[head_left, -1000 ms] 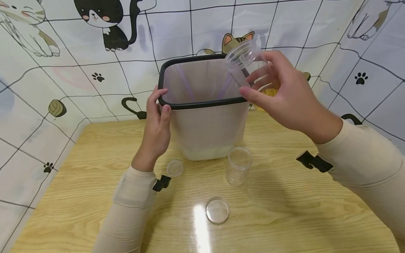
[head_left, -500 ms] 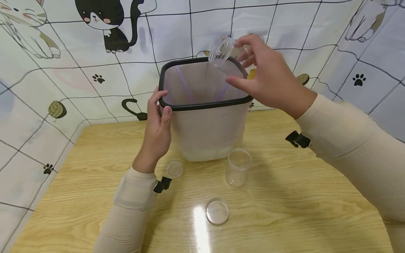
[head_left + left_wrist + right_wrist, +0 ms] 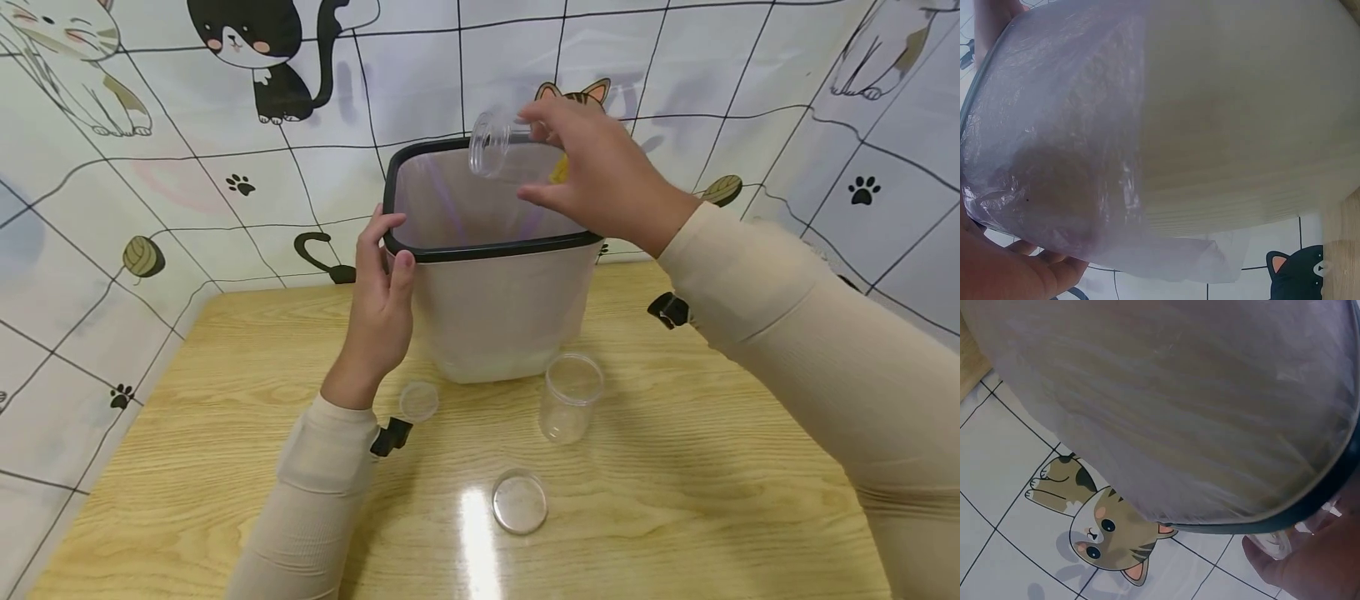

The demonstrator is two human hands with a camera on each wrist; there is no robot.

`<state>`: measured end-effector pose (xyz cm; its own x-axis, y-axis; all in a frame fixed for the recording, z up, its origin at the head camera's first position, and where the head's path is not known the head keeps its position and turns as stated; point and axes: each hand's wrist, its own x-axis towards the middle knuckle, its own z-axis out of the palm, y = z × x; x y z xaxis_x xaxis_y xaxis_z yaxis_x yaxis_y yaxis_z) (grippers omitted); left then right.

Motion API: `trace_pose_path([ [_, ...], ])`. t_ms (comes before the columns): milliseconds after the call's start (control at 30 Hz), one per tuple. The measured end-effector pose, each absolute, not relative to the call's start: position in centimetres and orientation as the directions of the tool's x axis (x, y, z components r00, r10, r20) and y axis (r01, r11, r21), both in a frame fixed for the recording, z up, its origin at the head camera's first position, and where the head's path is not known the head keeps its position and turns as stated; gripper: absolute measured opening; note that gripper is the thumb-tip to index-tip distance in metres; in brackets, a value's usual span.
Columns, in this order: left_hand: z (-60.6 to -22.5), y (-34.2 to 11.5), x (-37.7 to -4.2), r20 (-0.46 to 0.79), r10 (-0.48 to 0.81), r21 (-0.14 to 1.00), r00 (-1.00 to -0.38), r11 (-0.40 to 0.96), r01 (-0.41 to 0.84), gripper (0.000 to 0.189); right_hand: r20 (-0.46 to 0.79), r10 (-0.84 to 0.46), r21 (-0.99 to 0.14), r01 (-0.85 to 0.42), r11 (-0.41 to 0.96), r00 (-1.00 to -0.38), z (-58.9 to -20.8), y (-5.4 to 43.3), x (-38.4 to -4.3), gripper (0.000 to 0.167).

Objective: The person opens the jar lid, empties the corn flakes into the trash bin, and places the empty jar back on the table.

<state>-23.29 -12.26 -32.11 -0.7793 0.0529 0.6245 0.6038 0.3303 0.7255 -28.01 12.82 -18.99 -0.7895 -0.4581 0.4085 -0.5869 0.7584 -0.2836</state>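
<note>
A whitish trash bin point(image 3: 498, 321) with a black rim stands on the table, lined with a thin plastic bag point(image 3: 1054, 106). My left hand point(image 3: 378, 312) grips the rim at its left corner, thumb outside. Over the bin's right part, my right hand point(image 3: 603, 175) holds a clear plastic jar point(image 3: 490, 146) lying nearly on its side, mouth facing left. Something yellow point(image 3: 559, 171) shows between that hand's thumb and fingers; most of the jar's body is hidden by the hand. In the right wrist view the bin covers most of the picture, with the hand at the lower right corner.
In front of the bin a second clear jar point(image 3: 567, 408) stands upright without a lid. A small round lid point(image 3: 418, 402) lies near my left wrist, and a larger clear lid point(image 3: 520, 502) lies nearer. A wall covering with printed cats point(image 3: 277, 67) rises behind the table point(image 3: 675, 500).
My right hand has moved left over the bin, and the jar has tipped from slanting to nearly level. My left hand stays on the rim.
</note>
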Motion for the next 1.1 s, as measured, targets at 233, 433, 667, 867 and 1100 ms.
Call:
trace_pose_path([
  [233, -32.1, -12.3, -23.4, 0.627, 0.050, 0.727, -0.778, 0.322, 0.606, 0.075, 0.395, -0.513, -0.288, -0.633, 0.719, -0.762, -19.3, 11.7, -29.2, 0.070],
  [433, -32.0, -12.3, -23.3, 0.626, 0.053, 0.726, -0.778, 0.326, 0.606, 0.076, 0.376, -0.514, -0.297, -0.626, 0.722, -0.771, -19.6, 11.4, -29.7, 0.068],
  [667, -32.2, -12.4, -23.2, 0.629, 0.056, 0.726, -0.776, 0.316, 0.611, 0.076, 0.373, -0.508, -0.270, -0.615, 0.741, -0.776, -20.2, 11.2, -30.0, 0.071],
  [867, -32.3, -12.5, -23.1, 0.626, 0.058, 0.730, -0.778, 0.306, 0.611, 0.077, 0.356, -0.510, -0.249, -0.605, 0.756, -0.783, -20.2, 11.1, -29.8, 0.069],
  [1100, -32.2, -12.4, -23.1, 0.647, 0.063, 0.719, -0.760, 0.279, 0.636, 0.073, 0.359, -0.490, -0.220, -0.582, 0.783, -0.795, -20.1, 11.2, -29.6, 0.070],
])
